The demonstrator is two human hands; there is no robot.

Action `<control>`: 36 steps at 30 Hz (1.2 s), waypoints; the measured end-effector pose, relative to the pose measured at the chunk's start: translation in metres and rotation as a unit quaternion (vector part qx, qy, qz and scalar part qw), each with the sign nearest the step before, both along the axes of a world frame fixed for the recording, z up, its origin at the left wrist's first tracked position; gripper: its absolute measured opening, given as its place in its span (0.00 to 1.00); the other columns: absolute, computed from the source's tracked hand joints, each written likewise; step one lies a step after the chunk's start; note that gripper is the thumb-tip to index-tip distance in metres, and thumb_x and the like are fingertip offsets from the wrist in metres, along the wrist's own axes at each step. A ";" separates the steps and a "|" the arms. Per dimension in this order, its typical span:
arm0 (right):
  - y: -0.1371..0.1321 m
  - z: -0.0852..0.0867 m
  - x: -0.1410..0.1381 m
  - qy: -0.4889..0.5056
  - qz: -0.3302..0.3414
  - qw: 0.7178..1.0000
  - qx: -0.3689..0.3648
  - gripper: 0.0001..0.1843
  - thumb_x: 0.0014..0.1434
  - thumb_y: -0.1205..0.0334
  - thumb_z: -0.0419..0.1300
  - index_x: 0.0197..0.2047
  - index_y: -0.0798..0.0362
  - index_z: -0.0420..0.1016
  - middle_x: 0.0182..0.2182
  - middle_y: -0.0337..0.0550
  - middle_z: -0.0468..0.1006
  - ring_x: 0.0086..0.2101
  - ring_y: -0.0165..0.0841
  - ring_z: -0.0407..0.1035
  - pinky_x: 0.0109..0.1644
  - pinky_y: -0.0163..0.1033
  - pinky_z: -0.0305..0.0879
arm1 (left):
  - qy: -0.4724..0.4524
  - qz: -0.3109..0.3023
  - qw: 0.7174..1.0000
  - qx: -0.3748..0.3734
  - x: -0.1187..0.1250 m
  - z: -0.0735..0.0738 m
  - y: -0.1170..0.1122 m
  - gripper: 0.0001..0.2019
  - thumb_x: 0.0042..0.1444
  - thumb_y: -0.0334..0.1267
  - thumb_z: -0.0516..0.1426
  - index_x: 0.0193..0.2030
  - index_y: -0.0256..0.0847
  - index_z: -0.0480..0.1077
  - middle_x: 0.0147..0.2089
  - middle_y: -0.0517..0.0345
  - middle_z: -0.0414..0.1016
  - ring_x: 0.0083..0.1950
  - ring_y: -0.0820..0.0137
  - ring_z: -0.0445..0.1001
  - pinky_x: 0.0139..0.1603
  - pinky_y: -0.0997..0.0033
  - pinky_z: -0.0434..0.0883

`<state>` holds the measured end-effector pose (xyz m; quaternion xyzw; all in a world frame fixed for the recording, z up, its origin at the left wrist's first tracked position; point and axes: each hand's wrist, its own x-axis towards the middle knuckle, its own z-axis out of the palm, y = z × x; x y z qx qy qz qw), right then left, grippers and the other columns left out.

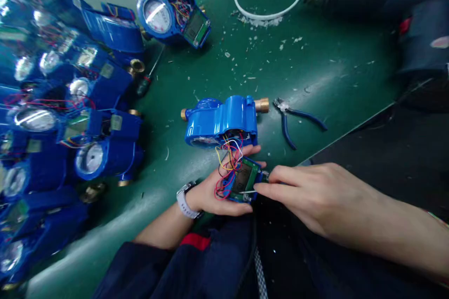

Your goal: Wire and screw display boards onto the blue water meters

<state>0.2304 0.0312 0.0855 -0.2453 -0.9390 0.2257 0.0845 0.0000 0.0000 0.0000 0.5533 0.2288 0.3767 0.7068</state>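
I have the left hand gripping the circuit board, close to the blue meter on the bench. My right hand pinches a thin rod over the board.

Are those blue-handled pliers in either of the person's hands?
No, the pliers lie with their handles spread on the green table, apart from both the left hand and the right hand.

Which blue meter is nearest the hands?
The meter beside the blue-handled pliers, just beyond the left hand; the other meters sit farther off, to the left.
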 end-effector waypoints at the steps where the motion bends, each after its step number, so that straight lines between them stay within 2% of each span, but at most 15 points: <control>1: 0.001 0.002 0.001 -0.004 0.010 1.000 -0.025 0.18 0.52 0.76 0.63 0.46 0.52 0.77 0.32 0.39 0.75 0.24 0.33 0.71 0.23 0.37 0.51 | -0.006 0.001 1.000 -0.002 0.000 0.000 -0.001 0.52 0.44 0.29 0.69 0.72 0.56 0.47 0.74 0.48 0.48 0.68 0.53 0.63 0.68 0.52 0.63; 7: 0.003 0.013 0.005 0.012 0.024 0.990 -0.140 0.15 0.61 0.74 0.58 0.47 0.48 0.76 0.33 0.37 0.75 0.28 0.29 0.71 0.29 0.34 0.58 | -0.012 0.007 1.000 -0.013 0.002 0.000 -0.003 0.51 0.46 0.31 0.68 0.71 0.59 0.46 0.75 0.49 0.47 0.69 0.51 0.63 0.66 0.49 0.66; 12: -0.001 0.009 0.001 0.018 0.003 0.996 -0.088 0.20 0.56 0.78 0.57 0.49 0.50 0.75 0.31 0.37 0.75 0.25 0.31 0.70 0.26 0.34 0.56 | -0.003 0.002 1.000 0.008 0.001 0.001 -0.001 0.51 0.46 0.32 0.68 0.72 0.58 0.45 0.75 0.49 0.47 0.68 0.51 0.64 0.67 0.48 0.65; 14: -0.002 0.006 0.000 0.017 -0.003 0.995 -0.096 0.22 0.56 0.79 0.56 0.50 0.49 0.75 0.31 0.37 0.75 0.25 0.31 0.70 0.26 0.33 0.57 | 0.006 0.001 1.000 0.018 0.000 0.002 0.000 0.50 0.46 0.32 0.68 0.71 0.56 0.46 0.74 0.47 0.49 0.68 0.51 0.64 0.67 0.48 0.66; 17: -0.004 0.006 -0.004 0.042 -0.047 0.978 -0.198 0.23 0.60 0.77 0.52 0.54 0.48 0.72 0.32 0.38 0.77 0.28 0.30 0.72 0.30 0.33 0.62 | 0.028 0.005 0.999 0.030 0.000 0.003 0.001 0.47 0.45 0.32 0.69 0.69 0.52 0.50 0.72 0.45 0.53 0.67 0.51 0.65 0.65 0.48 0.67; 18: -0.005 0.006 -0.004 0.057 -0.067 0.958 -0.273 0.22 0.62 0.76 0.50 0.55 0.48 0.71 0.30 0.37 0.76 0.28 0.29 0.72 0.31 0.32 0.63 | 0.032 0.009 0.999 0.033 0.000 0.003 0.001 0.45 0.46 0.33 0.69 0.68 0.51 0.52 0.71 0.44 0.54 0.66 0.51 0.66 0.65 0.48 0.67; 19: -0.006 0.006 -0.005 0.075 -0.089 0.924 -0.364 0.20 0.65 0.73 0.48 0.56 0.49 0.69 0.28 0.36 0.75 0.27 0.28 0.71 0.31 0.32 0.64 | 0.031 0.013 0.999 0.037 0.000 0.003 0.001 0.44 0.46 0.33 0.69 0.67 0.51 0.52 0.70 0.44 0.54 0.66 0.51 0.66 0.65 0.47 0.67; 20: -0.008 0.005 -0.005 0.097 -0.114 0.874 -0.462 0.18 0.67 0.70 0.47 0.56 0.50 0.68 0.26 0.35 0.73 0.25 0.27 0.70 0.30 0.31 0.64 | 0.024 0.016 0.999 0.042 0.001 0.002 0.001 0.44 0.46 0.33 0.69 0.67 0.51 0.52 0.70 0.44 0.55 0.66 0.52 0.67 0.65 0.47 0.66; 22: -0.012 0.001 -0.003 0.153 -0.160 0.743 -0.631 0.11 0.69 0.63 0.47 0.52 0.52 0.65 0.23 0.32 0.69 0.20 0.25 0.67 0.26 0.30 0.63 | 0.013 0.016 0.999 0.048 0.001 0.001 0.001 0.43 0.46 0.33 0.69 0.65 0.52 0.52 0.69 0.45 0.55 0.66 0.52 0.67 0.65 0.46 0.66; 24: -0.017 -0.006 0.003 0.215 -0.200 0.632 -0.717 0.11 0.68 0.56 0.52 0.50 0.52 0.61 0.24 0.31 0.66 0.19 0.24 0.63 0.24 0.29 0.61 | 0.003 0.012 0.999 0.042 0.001 -0.001 0.001 0.43 0.45 0.33 0.70 0.65 0.52 0.52 0.69 0.45 0.54 0.66 0.52 0.67 0.65 0.46 0.67; 25: -0.020 -0.010 0.006 0.234 -0.212 0.602 -0.733 0.14 0.66 0.54 0.55 0.49 0.52 0.61 0.25 0.31 0.66 0.19 0.23 0.62 0.23 0.29 0.60 | -0.001 0.010 0.999 0.038 0.001 -0.001 0.001 0.44 0.45 0.33 0.70 0.64 0.53 0.52 0.69 0.45 0.54 0.66 0.51 0.67 0.64 0.46 0.67; 26: -0.023 -0.013 0.010 0.238 -0.216 0.595 -0.737 0.17 0.65 0.52 0.58 0.50 0.52 0.61 0.26 0.32 0.67 0.21 0.23 0.62 0.24 0.29 0.61 | -0.004 0.009 0.999 0.033 0.002 -0.002 0.001 0.44 0.44 0.33 0.71 0.64 0.53 0.53 0.69 0.45 0.53 0.66 0.51 0.67 0.64 0.46 0.68; 28: -0.028 -0.016 0.018 0.201 -0.209 0.634 -0.717 0.19 0.63 0.51 0.61 0.51 0.53 0.65 0.29 0.36 0.70 0.27 0.26 0.66 0.31 0.31 0.65 | -0.007 0.005 1.000 0.029 0.002 -0.002 0.001 0.46 0.43 0.33 0.72 0.64 0.53 0.53 0.69 0.45 0.53 0.65 0.52 0.67 0.64 0.46 0.68; 32: -0.031 -0.011 0.029 0.097 -0.199 0.767 -0.603 0.17 0.68 0.54 0.54 0.56 0.50 0.70 0.37 0.42 0.77 0.40 0.31 0.73 0.47 0.37 0.69 | -0.007 -0.003 1.000 0.024 0.002 -0.002 0.001 0.46 0.42 0.33 0.72 0.64 0.54 0.53 0.67 0.46 0.53 0.64 0.53 0.69 0.63 0.47 0.70; 36: -0.026 -0.002 0.032 0.076 -0.140 0.899 -0.409 0.20 0.69 0.62 0.49 0.61 0.46 0.70 0.40 0.42 0.79 0.40 0.32 0.75 0.46 0.36 0.71 | 0.012 0.004 0.999 0.041 0.001 -0.002 0.002 0.46 0.43 0.35 0.72 0.65 0.53 0.53 0.65 0.46 0.56 0.62 0.53 0.70 0.63 0.46 0.69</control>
